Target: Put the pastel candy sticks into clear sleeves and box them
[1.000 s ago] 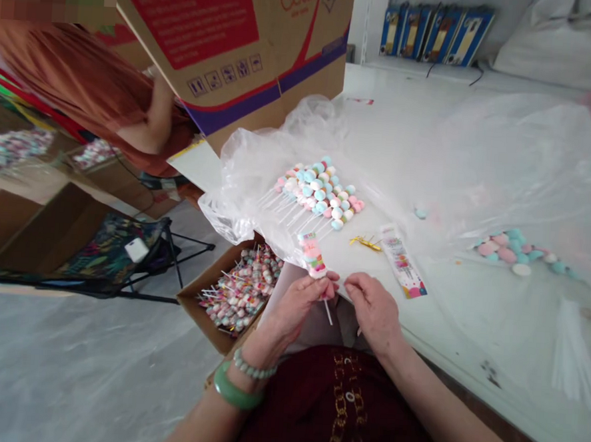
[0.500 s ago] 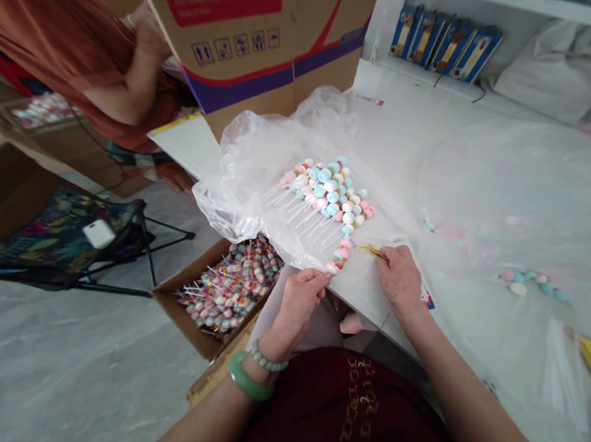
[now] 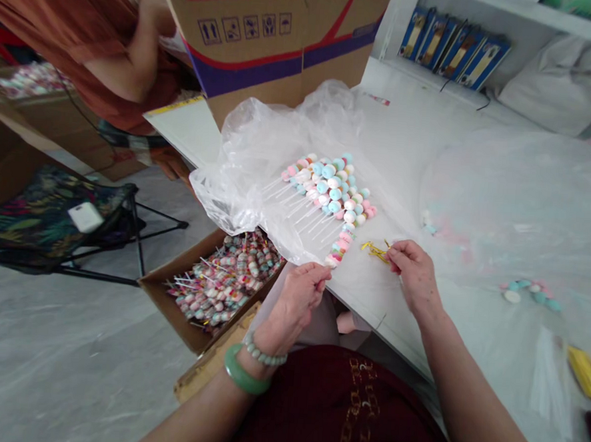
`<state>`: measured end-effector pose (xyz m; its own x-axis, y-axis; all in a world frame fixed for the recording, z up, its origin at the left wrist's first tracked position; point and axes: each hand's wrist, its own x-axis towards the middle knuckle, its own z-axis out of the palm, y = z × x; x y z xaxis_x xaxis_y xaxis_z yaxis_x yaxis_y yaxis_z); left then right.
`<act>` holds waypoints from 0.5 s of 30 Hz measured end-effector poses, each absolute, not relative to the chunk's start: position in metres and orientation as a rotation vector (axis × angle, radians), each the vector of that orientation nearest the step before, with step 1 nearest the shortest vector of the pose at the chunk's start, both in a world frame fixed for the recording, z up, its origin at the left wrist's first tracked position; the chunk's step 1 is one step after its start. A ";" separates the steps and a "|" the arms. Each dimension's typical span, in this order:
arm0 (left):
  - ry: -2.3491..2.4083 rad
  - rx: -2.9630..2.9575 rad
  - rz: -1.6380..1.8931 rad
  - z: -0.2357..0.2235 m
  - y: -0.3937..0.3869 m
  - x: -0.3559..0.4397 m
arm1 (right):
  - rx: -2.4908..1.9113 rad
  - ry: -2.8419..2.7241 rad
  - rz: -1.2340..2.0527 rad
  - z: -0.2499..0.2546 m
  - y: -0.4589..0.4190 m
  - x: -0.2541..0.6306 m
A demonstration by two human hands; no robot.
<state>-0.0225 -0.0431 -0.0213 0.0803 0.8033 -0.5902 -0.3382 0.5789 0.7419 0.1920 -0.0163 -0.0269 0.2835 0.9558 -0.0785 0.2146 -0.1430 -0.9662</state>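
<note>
Left hand (image 3: 295,306) curled and pinching the near end of a marshmallow lollipop (image 3: 341,246), long axis slanting away across the table (image 3: 374,312); right hand (image 3: 415,275) pinching a gold twist tie (image 3: 374,252) just beside it; beyond, lollipop rows (image 3: 327,186) pointing toward the far edge, on a clear plastic bag (image 3: 248,178).

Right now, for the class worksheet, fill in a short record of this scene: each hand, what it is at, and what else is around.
Left hand: fingers at the end of a pastel marshmallow stick; grip unclear.
Right hand: fingers at gold twist ties.
Left wrist: jade bangle, beaded bracelet.
Things: rows of marshmallow sticks on a clear plastic bag, on a white table.
Rest: cardboard box of sticks; co-worker's hand beside a large carton.
</note>
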 end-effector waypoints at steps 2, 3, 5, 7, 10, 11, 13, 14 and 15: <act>1.186 0.479 0.879 -0.021 -0.042 -0.018 | -1.462 -0.991 1.115 -0.017 -0.024 0.184; 1.175 0.484 0.866 -0.020 -0.042 -0.015 | -1.419 -0.980 1.156 -0.012 -0.028 0.178; 1.143 0.494 0.838 -0.016 -0.042 -0.009 | -1.383 -1.100 1.135 -0.006 -0.039 0.161; 1.096 0.507 0.830 -0.013 -0.043 -0.003 | -1.434 -1.303 0.967 -0.006 -0.049 0.144; 1.055 0.541 0.847 -0.011 -0.047 0.003 | -1.482 -1.415 0.777 -0.016 -0.058 0.129; 1.054 0.553 0.851 -0.011 -0.049 0.004 | -1.479 -1.411 0.785 -0.020 -0.059 0.127; 1.046 0.564 0.849 -0.013 -0.053 0.005 | -1.449 -1.409 0.864 -0.027 -0.061 0.128; 1.039 0.563 0.853 -0.015 -0.054 0.006 | -1.433 -1.408 0.905 -0.029 -0.062 0.128; 1.033 0.564 0.859 -0.016 -0.055 0.006 | -1.428 -1.403 0.937 -0.030 -0.062 0.129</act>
<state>0.0061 -0.0549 -0.0162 0.2459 0.8292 -0.5020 -0.3424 0.5588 0.7553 0.1288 -0.0625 -0.0299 0.0694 0.9950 0.0722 0.3148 0.0469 -0.9480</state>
